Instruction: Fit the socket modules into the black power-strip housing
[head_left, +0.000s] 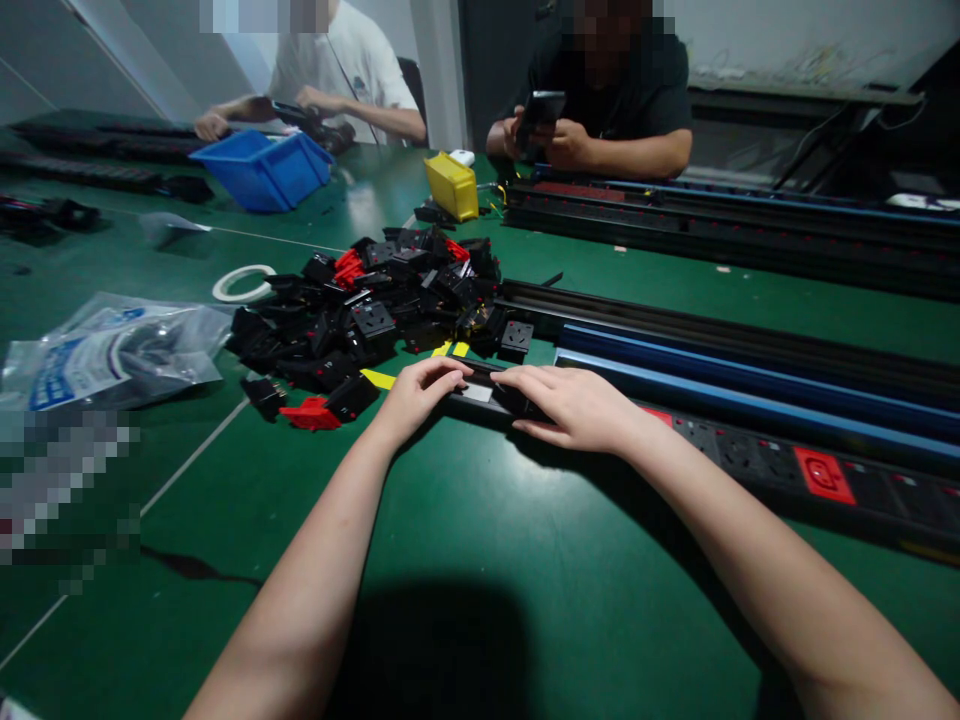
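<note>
A long black power strip (757,460) with black sockets and red ones lies across the green table, running off to the right. My left hand (409,395) is closed at its left end, thumb and fingers on the rim. Further along, my right hand (577,408) grips the strip from above, fingers on the far edge and thumb on the near side. Between the hands a pale flat patch (478,393) shows inside the strip. What lies under my right palm is hidden. Just beyond my hands is a heap of black and red socket modules (375,320).
Blue-edged rails (750,385) lie behind the strip. Plastic bags (120,350), a white tape ring (244,283), a blue bin (262,170) and a yellow bin (452,187) are on the table. Two people sit opposite; one holds a phone (541,110).
</note>
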